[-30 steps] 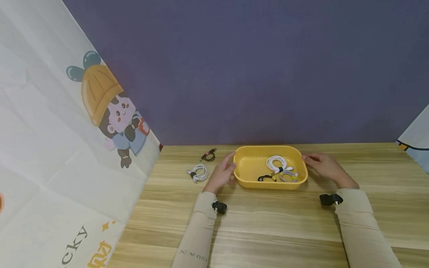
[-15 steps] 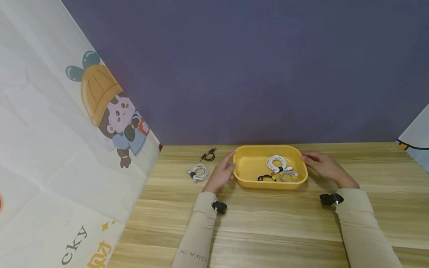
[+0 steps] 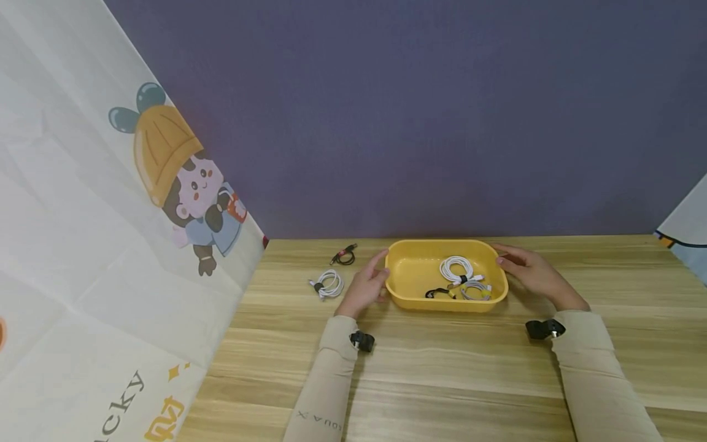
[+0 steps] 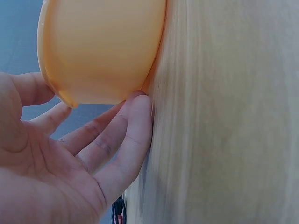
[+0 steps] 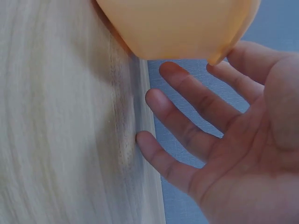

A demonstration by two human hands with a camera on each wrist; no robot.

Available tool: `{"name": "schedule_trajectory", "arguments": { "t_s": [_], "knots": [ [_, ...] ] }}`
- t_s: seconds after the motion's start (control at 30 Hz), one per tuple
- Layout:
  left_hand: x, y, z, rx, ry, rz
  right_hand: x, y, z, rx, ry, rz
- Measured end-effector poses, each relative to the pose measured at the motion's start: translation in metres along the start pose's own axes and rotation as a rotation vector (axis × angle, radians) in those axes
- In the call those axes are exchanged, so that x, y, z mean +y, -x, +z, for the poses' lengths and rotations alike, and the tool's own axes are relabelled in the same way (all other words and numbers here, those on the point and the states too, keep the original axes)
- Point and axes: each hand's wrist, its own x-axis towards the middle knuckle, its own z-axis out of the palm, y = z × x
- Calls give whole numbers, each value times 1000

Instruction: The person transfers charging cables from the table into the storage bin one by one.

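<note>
A yellow plastic basin (image 3: 409, 303) stands near the table's far edge. In it lie a coiled white cable (image 3: 445, 270), a grey cable (image 3: 467, 297) with yellow parts, and a short black cable (image 3: 436, 291). My left hand (image 3: 364, 287) holds the basin's left end, thumb and forefinger at the rim, other fingers low against the wall in the left wrist view. At the right end, my right hand (image 3: 536, 279) has thumb and forefinger at the rim; its other fingers (image 5: 187, 130) are spread apart below, near the table.
Left of the basin, a coiled white cable (image 3: 330, 285) with a dark tie and a small black cable (image 3: 345, 255) with a red mark lie on the wooden table (image 3: 458, 374). A dark blue panel (image 3: 420, 123) rises behind, and a printed white sheet (image 3: 66, 215) borders the left side.
The right forefinger now reaches further along the basin's far right corner. Basin, cables and left hand look nearly the same throughout.
</note>
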Motion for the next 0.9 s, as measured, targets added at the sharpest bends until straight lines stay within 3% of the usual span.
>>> {"name": "schedule_trajectory", "arguments": {
  "t_s": [0.9],
  "knots": [
    [1, 1, -3, -31, -9, 3, -1, 1, -2, -26, -15, 27]
  ]
}}
